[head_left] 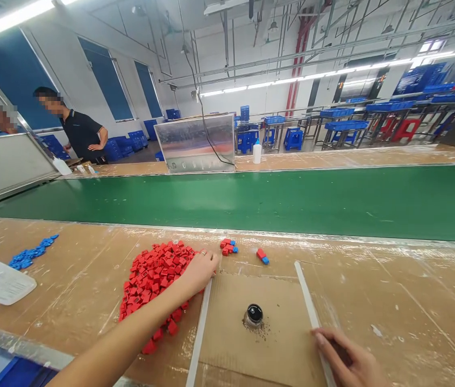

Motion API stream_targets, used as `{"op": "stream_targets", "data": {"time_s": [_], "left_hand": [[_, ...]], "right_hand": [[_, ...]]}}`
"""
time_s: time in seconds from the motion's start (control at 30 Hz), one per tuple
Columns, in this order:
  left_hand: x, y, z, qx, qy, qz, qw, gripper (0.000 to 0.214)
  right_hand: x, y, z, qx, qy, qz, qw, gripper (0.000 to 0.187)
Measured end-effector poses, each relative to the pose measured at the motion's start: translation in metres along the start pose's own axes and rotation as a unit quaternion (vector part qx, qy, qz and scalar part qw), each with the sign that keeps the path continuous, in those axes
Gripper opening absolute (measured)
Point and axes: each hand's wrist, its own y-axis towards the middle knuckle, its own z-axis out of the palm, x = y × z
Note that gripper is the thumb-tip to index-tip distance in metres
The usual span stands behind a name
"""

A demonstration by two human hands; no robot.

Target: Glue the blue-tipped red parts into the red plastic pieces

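My left hand (pixel 202 271) reaches to the right edge of a heap of small red plastic pieces (pixel 155 274). Its fingers are curled downward, and whatever they hold is hidden beneath them. Low on the right, my right hand (pixel 348 357) rests by the cardboard sheet (pixel 227 338), near its right tape strip (pixel 306 293). Thumb and index finger are drawn together there; anything between them is too small to make out. On the cardboard stands a small round pot with a black top (pixel 254 314), dark specks around it. Beyond it lie red pieces joined with blue ones (pixel 227 246) and a single red-and-blue piece (pixel 262 256).
Small blue pieces (pixel 34 253) lie to the left, behind a translucent plastic bottle (pixel 4 282). A green conveyor belt (pixel 251 201) runs across beyond the table. A white squeeze bottle (pixel 257 151) stands on its far ledge. Two people are at the far left.
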Motion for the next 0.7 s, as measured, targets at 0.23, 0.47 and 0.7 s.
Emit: {"op": "stream_targets", "data": {"time_s": [0.23, 0.47, 0.7], "left_hand": [[-0.032, -0.063, -0.012, -0.048, -0.108, 0.023, 0.993, 0.009], [-0.049, -0.122, 0.043, -0.072, -0.180, -0.081, 0.978, 0.033], [-0.061, -0.147, 0.083, -0.167, -0.213, -0.077, 0.960, 0.042]], "right_hand": [[0.038, 0.102, 0.004, -0.024, -0.129, -0.121, 0.984, 0.037], [0.056, 0.168, 0.051, 0.020, -0.212, -0.155, 0.965, 0.028], [0.049, 0.182, 0.044, 0.050, -0.267, -0.105, 0.957, 0.022]]}}
